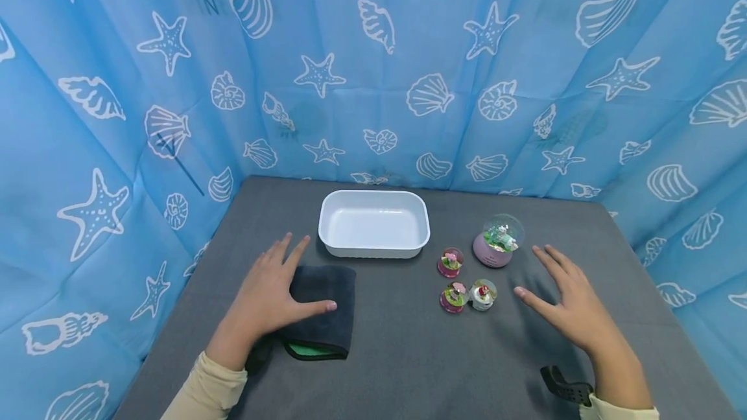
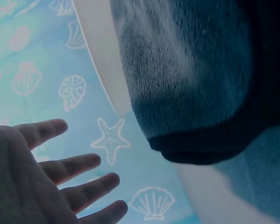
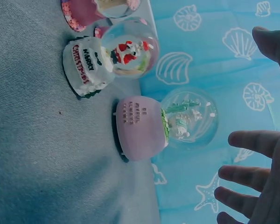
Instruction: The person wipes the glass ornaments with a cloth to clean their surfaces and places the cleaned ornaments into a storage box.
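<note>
My left hand [image 1: 270, 293] hovers with spread fingers over a folded dark cloth [image 1: 327, 303] that has a green underside. To the right, my right hand [image 1: 574, 303] is held in the air, fingers apart, beside a large snow globe [image 1: 493, 251] on a lilac base. Nearby stand a white-based snow globe [image 3: 87, 66] with a red-clad figure and "Merry Christmas" lettering, and two small pink-based snow globes, one behind [image 1: 450, 264] and one in front [image 1: 453, 298]. Neither hand touches anything. In the left wrist view, the cloth [image 2: 186, 70] fills the upper right.
A white rectangular tray [image 1: 373, 252] stands at the back middle of the grey table [image 1: 403, 355]. Blue curtains [image 1: 373, 70] printed with shells and starfish hang around the back and sides. A black strap [image 1: 565, 389] hangs at my right wrist.
</note>
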Demonstrator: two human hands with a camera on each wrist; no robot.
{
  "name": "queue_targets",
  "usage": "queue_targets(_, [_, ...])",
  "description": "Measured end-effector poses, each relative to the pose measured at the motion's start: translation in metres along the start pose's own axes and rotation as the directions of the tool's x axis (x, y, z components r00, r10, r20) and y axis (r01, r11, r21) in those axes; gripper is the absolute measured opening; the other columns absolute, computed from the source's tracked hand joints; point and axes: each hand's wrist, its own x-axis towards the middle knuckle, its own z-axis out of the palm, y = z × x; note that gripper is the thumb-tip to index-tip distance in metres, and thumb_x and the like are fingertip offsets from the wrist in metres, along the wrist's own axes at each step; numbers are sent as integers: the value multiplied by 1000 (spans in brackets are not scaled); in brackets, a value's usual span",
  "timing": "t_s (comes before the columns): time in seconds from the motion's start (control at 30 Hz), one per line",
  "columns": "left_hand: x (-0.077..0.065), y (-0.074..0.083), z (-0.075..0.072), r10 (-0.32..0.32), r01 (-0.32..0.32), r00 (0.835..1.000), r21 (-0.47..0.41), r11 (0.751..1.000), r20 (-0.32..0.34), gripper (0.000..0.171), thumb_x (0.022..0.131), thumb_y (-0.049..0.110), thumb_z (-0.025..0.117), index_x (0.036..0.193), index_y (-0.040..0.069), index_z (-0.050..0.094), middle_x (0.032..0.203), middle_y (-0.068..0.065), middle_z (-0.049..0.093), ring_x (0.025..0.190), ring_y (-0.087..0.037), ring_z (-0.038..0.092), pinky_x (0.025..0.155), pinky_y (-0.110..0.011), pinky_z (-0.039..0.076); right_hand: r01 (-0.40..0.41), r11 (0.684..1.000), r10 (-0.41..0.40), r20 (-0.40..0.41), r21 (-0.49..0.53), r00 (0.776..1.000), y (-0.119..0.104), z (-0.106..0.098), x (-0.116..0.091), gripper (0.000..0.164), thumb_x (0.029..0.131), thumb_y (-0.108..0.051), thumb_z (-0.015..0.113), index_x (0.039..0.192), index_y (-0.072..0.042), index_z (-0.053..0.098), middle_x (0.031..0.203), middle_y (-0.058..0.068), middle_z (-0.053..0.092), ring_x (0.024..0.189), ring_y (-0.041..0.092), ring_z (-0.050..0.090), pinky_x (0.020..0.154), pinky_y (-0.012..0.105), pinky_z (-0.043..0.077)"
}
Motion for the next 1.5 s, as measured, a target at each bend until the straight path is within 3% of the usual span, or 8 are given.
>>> queue_targets(0.37, [-7, 4, 9, -29, 31, 999, -49, 998, 39, 129, 71, 101, 58, 171, 29, 20, 175, -20, 25, 157, -50, 32, 119, -76, 33, -40, 999, 39, 41, 2, 998, -3, 8, -1, 98, 96, -50, 77, 170, -15, 24, 168, 33, 28, 148, 62, 31, 104, 87, 31])
queue_targets(0.6, [-13, 13, 11, -21, 26, 997, -75, 997, 70, 125, 74, 97, 60, 169, 22, 31, 171, -23, 32, 153, -50, 38, 116, -76, 37, -43, 999, 43, 39, 18, 998, -1, 13, -3, 99, 96, -52, 77, 170, -13, 24, 165, 35, 33, 147, 62, 34, 104, 86, 33])
queue_targets(0.87, [-15, 17, 22, -24, 39, 988, -96, 995, 150, 121, 73, 96, 63, 164, 19, 42, 171, -21, 34, 155, -50, 36, 120, -72, 36, -73, 997, 69, 81, 37, 994, -4, 21, -3, 100, 96, -54, 76, 171, -16, 23, 164, 33, 36, 147, 60, 36, 106, 84, 34])
queue_targets(1.13, [-15, 21, 25, -11, 22, 987, -68, 997, 160, 116, 73, 87, 75, 161, 17, 47, 168, -20, 39, 155, -45, 37, 121, -70, 36, -38, 997, 33, 61, 71, 998, -6, 31, -9, 94, 93, -48, 81, 165, -7, 36, 150, 31, 54, 137, 55, 51, 105, 77, 43])
queue_targets(1.5, [-11, 22, 24, -20, 32, 983, -62, 998, 183, 117, 70, 80, 83, 160, 15, 47, 167, -22, 39, 155, -46, 36, 123, -70, 32, -8, 996, 4, 45, 94, 999, -10, 38, -9, 95, 87, -43, 89, 160, -3, 43, 145, 31, 59, 133, 52, 56, 105, 73, 47])
